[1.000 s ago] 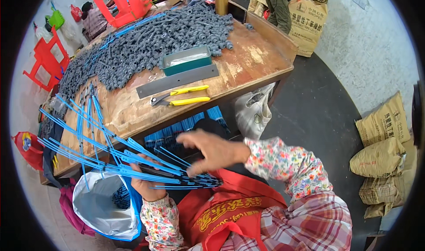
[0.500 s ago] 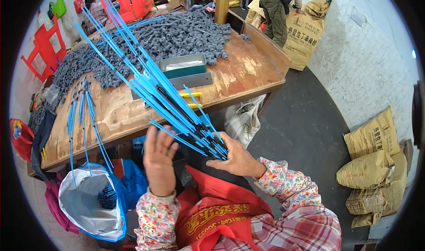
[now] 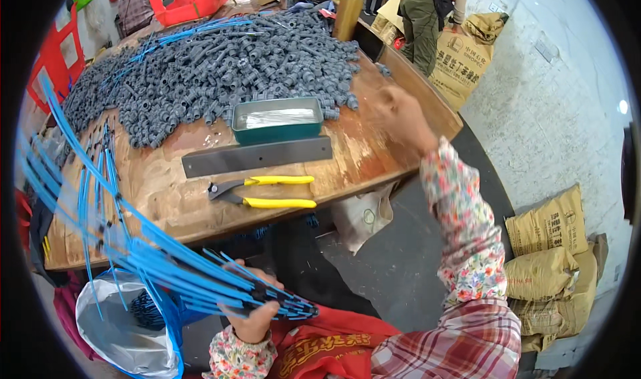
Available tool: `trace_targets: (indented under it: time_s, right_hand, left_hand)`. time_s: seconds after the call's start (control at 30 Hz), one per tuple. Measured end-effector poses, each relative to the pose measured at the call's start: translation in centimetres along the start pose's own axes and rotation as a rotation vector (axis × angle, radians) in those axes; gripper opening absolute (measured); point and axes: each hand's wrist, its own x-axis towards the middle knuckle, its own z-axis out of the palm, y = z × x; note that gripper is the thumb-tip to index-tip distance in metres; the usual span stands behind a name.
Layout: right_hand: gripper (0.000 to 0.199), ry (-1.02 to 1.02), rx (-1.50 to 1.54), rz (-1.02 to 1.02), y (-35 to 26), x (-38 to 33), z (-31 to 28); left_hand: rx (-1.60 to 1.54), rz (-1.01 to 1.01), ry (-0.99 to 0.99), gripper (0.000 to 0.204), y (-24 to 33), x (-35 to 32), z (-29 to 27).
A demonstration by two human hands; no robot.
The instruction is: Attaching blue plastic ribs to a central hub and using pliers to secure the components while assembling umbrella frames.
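My left hand [image 3: 257, 305] is closed round a bundle of thin blue tubes [image 3: 193, 275] with black fittings, held low in front of my apron. The long ends fan out to the upper left and blur there. My right hand [image 3: 400, 115] is raised over the right side of the wooden table [image 3: 360, 138]; motion smears its fingers, so I cannot tell what, if anything, is in them. Yellow-handled pliers [image 3: 264, 192] lie near the table's front edge. Behind them come a grey metal bar [image 3: 260, 155] and a green box [image 3: 277, 132] of thin silvery pieces.
A large heap of grey plastic fittings [image 3: 234, 65] covers the table's back. More blue tubes [image 3: 100, 178] hang over the left edge above a white-lined blue bag [image 3: 100, 305]. A gold flask [image 3: 348, 15] stands at the back. Sacks [image 3: 547, 232] lie right; a person [image 3: 420, 25] stands beyond.
The tube bundle has passed from my right hand to my left and swung down leftward. My right hand has risen over the table's right side. The pliers are now uncovered.
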Motion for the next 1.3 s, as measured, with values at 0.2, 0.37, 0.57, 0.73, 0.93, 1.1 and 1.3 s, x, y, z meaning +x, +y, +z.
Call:
trace_targets:
  time_s: [0.2, 0.37, 0.57, 0.73, 0.93, 1.1, 1.3]
  right_hand:
    - [0.020, -0.034, -0.372, 0.037, 8.4, 9.7, 4.1]
    - [0.017, -0.209, -0.574, 0.129, 10.4, 12.2, 7.0]
    - [0.020, -0.254, -0.509, 0.120, 10.9, 13.6, 5.8]
    - [0.029, -0.141, 0.456, 0.236, -1.5, 15.4, 4.6]
    - [0.030, -0.098, 0.132, -0.005, 2.3, 19.0, 10.5]
    - [0.028, -0.170, -0.245, -0.110, 1.1, 20.1, 13.2]
    - [0.024, -0.125, -0.255, -0.029, -1.2, 19.6, 13.3]
  left_hand:
    - [0.156, -0.098, -0.022, 0.085, -0.4, 0.4, -1.4]
    - [0.152, -0.132, 0.010, 0.083, -0.4, 1.9, -1.8]
    - [0.117, -0.185, -0.037, 0.085, -1.0, 2.6, -2.4]
    - [0.113, -0.207, 0.014, 0.086, -1.2, 2.0, -2.8]
    - [0.075, -0.198, 0.077, 0.087, -1.2, 2.1, -2.3]
    - [0.065, -0.216, 0.092, 0.088, -1.0, 2.0, -2.9]
    - [0.045, -0.227, 0.101, 0.089, -1.1, 2.0, -3.8]
